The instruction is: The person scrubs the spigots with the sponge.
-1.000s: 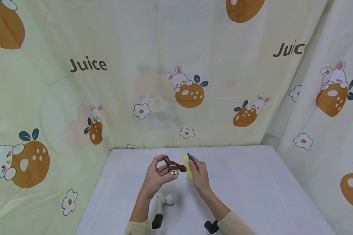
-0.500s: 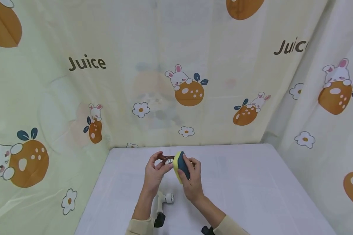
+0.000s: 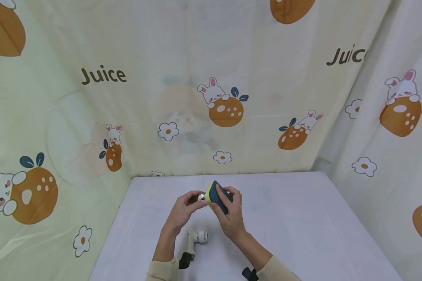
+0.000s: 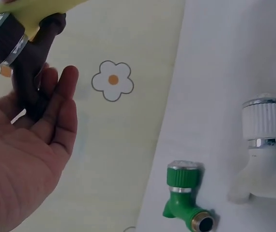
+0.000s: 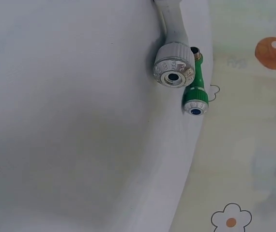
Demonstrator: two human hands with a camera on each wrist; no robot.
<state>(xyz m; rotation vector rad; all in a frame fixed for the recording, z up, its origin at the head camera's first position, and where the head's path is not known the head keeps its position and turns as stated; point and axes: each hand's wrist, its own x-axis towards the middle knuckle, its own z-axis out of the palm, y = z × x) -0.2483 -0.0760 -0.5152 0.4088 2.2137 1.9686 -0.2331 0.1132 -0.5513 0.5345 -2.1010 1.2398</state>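
My left hand [image 3: 177, 214] grips a dark brown water tap [image 4: 31, 60] with a ribbed knob and silvery rings, its fingers curled round the lower end. In the head view most of the tap is hidden behind the fingers and sponge; only its silvery knob end shows. My right hand [image 3: 233, 220] holds a sponge [image 3: 218, 199], yellow on one side and dark blue on the other, with the yellow side against the tap's knob. Only a sliver of that hand enters the right wrist view at the edge. Both hands are raised above the table.
On the white table [image 3: 288, 218] below lies a white tap [image 3: 193, 239] with a silver-ended knob. A smaller green tap [image 4: 181, 193] lies near it, close to the table edge. A patterned curtain [image 3: 144, 117] hangs behind the table and along its sides.
The sponge has come left from beside the tap's outlet to the knob, turning its dark blue side into view. The left hand has turned, hiding the tap's brown body.
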